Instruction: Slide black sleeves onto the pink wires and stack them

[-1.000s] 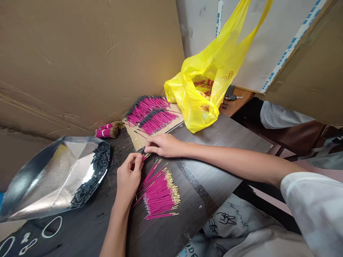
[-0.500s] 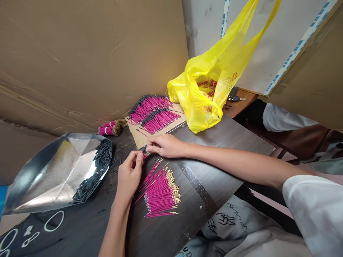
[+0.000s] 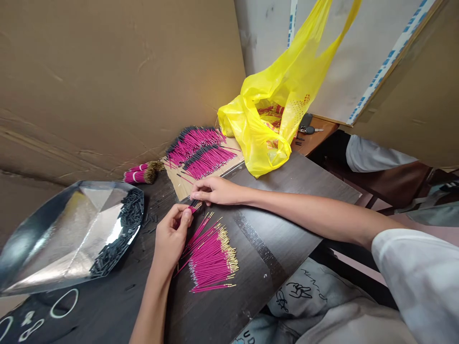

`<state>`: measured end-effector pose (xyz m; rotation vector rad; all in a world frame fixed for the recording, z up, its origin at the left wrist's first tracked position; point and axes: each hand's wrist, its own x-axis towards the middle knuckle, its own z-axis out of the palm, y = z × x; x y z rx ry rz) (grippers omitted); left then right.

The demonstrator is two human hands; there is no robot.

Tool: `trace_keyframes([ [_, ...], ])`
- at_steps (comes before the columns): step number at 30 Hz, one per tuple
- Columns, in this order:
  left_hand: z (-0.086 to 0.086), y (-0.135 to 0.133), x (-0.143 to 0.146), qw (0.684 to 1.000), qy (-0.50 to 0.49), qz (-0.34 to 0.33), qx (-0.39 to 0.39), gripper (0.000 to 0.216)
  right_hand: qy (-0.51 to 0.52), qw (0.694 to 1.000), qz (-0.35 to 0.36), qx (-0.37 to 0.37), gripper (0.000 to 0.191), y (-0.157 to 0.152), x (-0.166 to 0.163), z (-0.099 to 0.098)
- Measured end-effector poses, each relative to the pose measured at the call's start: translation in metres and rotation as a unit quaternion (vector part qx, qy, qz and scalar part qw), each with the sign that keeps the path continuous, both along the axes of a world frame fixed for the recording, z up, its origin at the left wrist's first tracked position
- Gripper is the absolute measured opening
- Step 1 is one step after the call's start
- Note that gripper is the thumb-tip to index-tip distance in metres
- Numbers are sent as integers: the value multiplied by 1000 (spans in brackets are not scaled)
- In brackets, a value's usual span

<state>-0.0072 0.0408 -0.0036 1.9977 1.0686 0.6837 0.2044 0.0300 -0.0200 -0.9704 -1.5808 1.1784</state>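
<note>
My left hand (image 3: 172,228) is closed in a pinch around a small bunch of pink wires (image 3: 194,207), whose black-sleeved and bare gold ends stick out past the fingers. Just above those ends is my right hand (image 3: 221,190), thumb and fingertips pressed together; whatever they pinch is too small to make out. Below the hands, a fanned pile of pink wires (image 3: 211,262) with gold tips lies on the dark table (image 3: 287,205). Beyond them, pink wires with black sleeves (image 3: 208,160) lie in rows on a cardboard sheet (image 3: 182,187).
At left stands a shiny metallic tray (image 3: 68,239) with many short black tubes (image 3: 131,208) along its right side. A tied pink wire bundle (image 3: 138,174) lies behind it. Rubber bands (image 3: 64,303) lie front left. A yellow plastic bag (image 3: 265,138) and keys (image 3: 308,129) are at the back.
The view has shifted slightly, moving the scene left. My right fingertips sit a little higher above the wire ends, and more of the bunch shows between my hands.
</note>
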Motion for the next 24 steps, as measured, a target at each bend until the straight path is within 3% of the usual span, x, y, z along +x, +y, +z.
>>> trace_keyframes([
  [10, 1, 2, 2, 998, -47, -4, -35, 30, 20, 998, 41, -39, 22, -1, 0, 5],
  [14, 0, 3, 2, 998, -44, -1, -42, 32, 42, 997, 30, -50, 18, -1, 2, 6],
  [19, 1, 4, 2, 995, -64, 6, -73, 36, 121, 987, 67, -82, 10, 3, 6, 6],
  [24, 2, 2, 2, 994, -77, 11, -81, 38, 119, 988, 73, -62, 7, 3, 4, 4],
])
